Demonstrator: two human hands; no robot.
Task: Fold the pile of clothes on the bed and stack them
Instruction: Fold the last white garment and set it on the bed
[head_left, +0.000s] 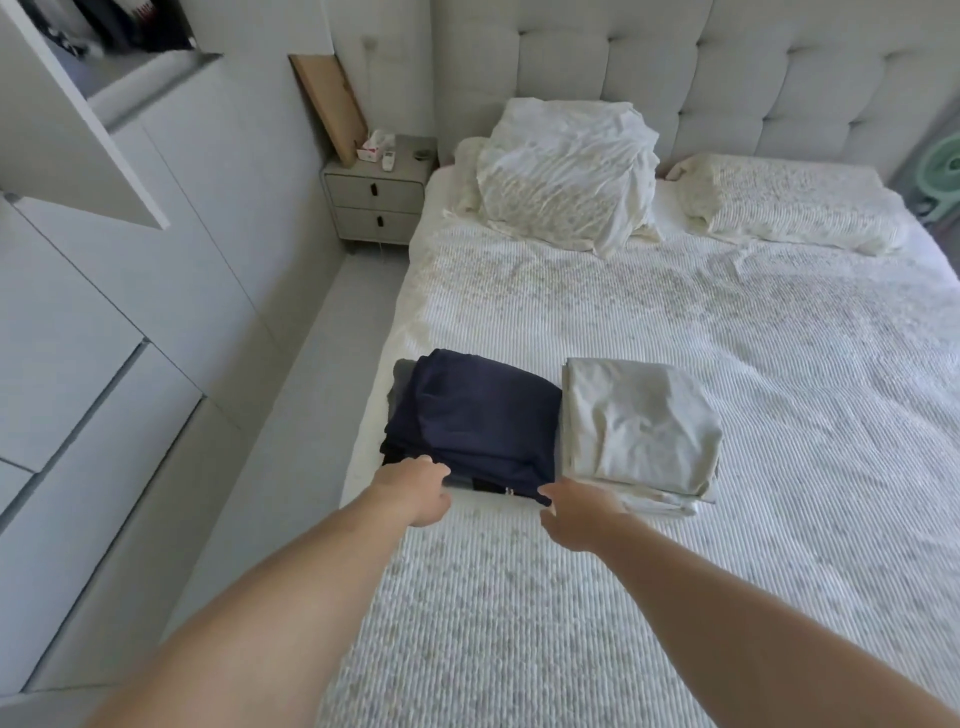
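I see two folded stacks side by side on the bed (675, 332): a navy-topped stack (478, 415) and a pale stack (641, 426) (touching). My left hand (415, 491) and right hand (574, 512) grasp the navy stack's near edge, fingers tucked underneath.

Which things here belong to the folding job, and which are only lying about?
Belong to the job:
- navy stack, both hands at its near edge: left hand, right hand
- pale folded stack beside it

Only lying about:
- pillows
- nightstand
- tissue box
- wooden board
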